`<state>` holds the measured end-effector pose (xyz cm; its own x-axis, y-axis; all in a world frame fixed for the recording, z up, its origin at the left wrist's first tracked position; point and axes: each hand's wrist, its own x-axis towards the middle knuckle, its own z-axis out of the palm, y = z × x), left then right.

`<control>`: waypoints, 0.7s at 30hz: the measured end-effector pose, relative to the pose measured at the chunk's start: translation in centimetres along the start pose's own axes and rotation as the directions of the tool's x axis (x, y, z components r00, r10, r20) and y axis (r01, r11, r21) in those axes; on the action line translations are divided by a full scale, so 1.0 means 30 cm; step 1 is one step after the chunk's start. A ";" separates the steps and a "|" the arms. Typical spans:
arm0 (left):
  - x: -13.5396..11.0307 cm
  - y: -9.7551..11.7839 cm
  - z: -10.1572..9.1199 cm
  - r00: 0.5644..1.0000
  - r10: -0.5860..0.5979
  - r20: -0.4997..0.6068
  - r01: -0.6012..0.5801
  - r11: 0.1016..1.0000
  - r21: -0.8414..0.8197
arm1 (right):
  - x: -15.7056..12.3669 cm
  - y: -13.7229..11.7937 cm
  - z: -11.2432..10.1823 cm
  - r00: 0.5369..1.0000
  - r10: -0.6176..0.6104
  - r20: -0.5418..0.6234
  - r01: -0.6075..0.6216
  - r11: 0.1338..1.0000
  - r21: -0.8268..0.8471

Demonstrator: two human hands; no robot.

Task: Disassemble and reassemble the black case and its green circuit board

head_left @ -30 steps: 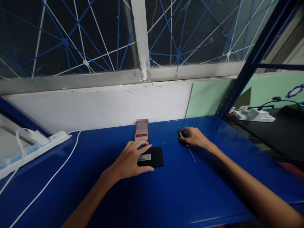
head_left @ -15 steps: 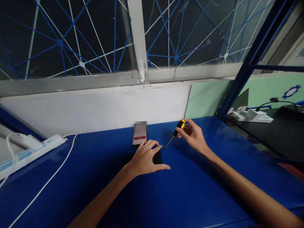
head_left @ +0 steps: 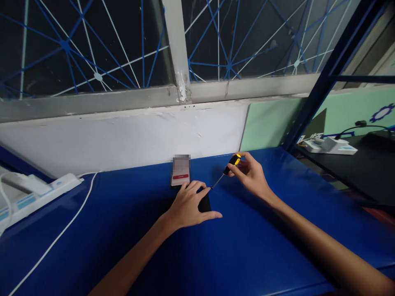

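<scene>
My left hand [head_left: 189, 205] spans a dark block [head_left: 205, 203] on the blue tabletop, fingers along its far side and thumb stretched out past its near right corner. Most of the block is hidden beneath this hand. Beside my left index fingertip, at the block's far right corner, is a small dark piece [head_left: 211, 188], perhaps a screw head; it is too small to be sure. My right hand [head_left: 249, 172] pinches the black and yellow handle of a screwdriver [head_left: 232, 164]. The tool is tilted, its thin shaft pointing down and left with the tip at the small piece.
A phone [head_left: 181, 174] with a lit screen lies just beyond my left hand, near the white wall. On the left are a white power strip [head_left: 40, 195] and its cable [head_left: 66, 226]. Another power strip [head_left: 333, 146] lies on a black table [head_left: 354, 172] at right, behind a blue post [head_left: 311, 111].
The screwdriver's tip has moved left from just beside the small dark piece to meet it. My left hand keeps its place on the block. The view has shifted slightly.
</scene>
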<state>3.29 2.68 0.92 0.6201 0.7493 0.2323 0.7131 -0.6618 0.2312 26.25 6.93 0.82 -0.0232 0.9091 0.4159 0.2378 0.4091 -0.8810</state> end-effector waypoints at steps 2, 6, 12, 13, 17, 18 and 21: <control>-0.003 -0.001 -0.001 1.000 0.002 -0.025 -0.002 1.000 -0.014 | 0.000 -0.003 -0.001 1.000 -0.004 0.000 0.004 1.000 0.023; -0.011 -0.014 0.004 0.984 0.004 -0.176 -0.013 0.999 -0.052 | 0.003 -0.021 -0.005 1.000 -0.011 -0.018 0.013 0.994 0.110; -0.017 -0.033 0.013 0.951 -0.051 -0.304 -0.009 0.981 -0.192 | -0.007 -0.079 -0.002 1.000 0.014 -0.011 -0.010 0.951 0.309; -0.016 -0.033 0.014 0.949 -0.061 -0.308 -0.009 0.975 -0.222 | -0.010 -0.088 0.000 1.000 0.020 -0.005 -0.017 0.944 0.330; -0.012 -0.034 0.016 0.942 -0.080 -0.325 -0.022 0.955 -0.297 | -0.020 -0.104 0.011 1.000 0.022 0.001 -0.020 0.930 0.367; -0.011 -0.035 0.017 0.940 -0.079 -0.331 -0.027 0.952 -0.305 | -0.022 -0.104 0.013 1.000 0.020 0.001 -0.019 0.930 0.368; -0.008 -0.038 0.018 0.936 -0.082 -0.343 -0.036 0.945 -0.326 | -0.023 -0.100 0.016 1.000 0.017 -0.002 -0.015 0.933 0.361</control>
<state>2.50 3.27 0.09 0.4099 0.7479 0.5221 0.5447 -0.6599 0.5175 25.08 5.12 3.06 -0.0172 0.9158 0.4013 -0.1281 0.3961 -0.9092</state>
